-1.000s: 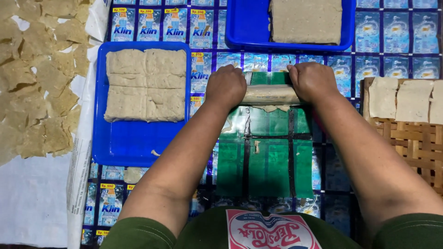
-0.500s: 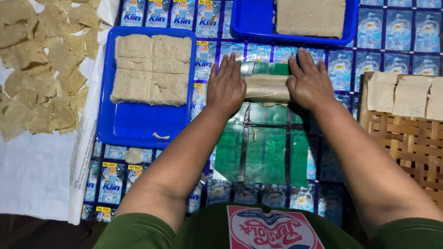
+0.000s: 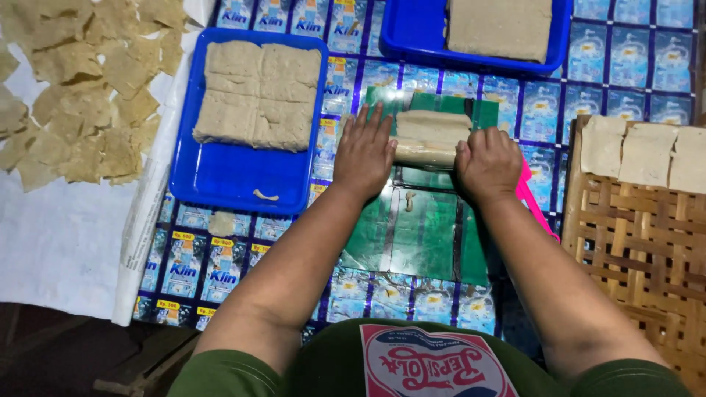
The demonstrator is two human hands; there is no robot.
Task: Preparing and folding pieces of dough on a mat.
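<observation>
Left of the green sheet (image 3: pixel 419 235), a blue tray (image 3: pixel 220 176) holding a scored slab of pale dough (image 3: pixel 257 92), with one small scrap loose on its bare floor. Beyond the sheet's far edge, a second blue tray (image 3: pixel 412 44) carrying another dough slab (image 3: pixel 500 26), both cut off by the top border. Right of the sheet, a woven bamboo tray (image 3: pixel 632 250) with flat pale squares (image 3: pixel 647 154) laid along its far side, the outermost running out of view. On the far end of the sheet itself, a pale roller (image 3: pixel 430 136) lying crosswise, wrapped in or pressing a layer of dough; hard to tell which. Left hand (image 3: pixel 364 151) flat on the roller's left end, fingers spread wide and pointing away. Right hand (image 3: pixel 489 162) curled over the right end, fingers narrow and tucked, tips hidden beneath the knuckles. Just right of the sheet, a pink plastic strip (image 3: pixel 533 202) mostly covered by the right forearm, kind unclear. Far left of the sheet, past the first tray, thin torn dough pieces (image 3: pixel 81 95) scattered across white cloth (image 3: pixel 59 242). Underneath everything, a mat of joined blue sachet wrappers (image 3: pixel 625 66). Nearest the lower border, a green shirt with a round red and white print.
</observation>
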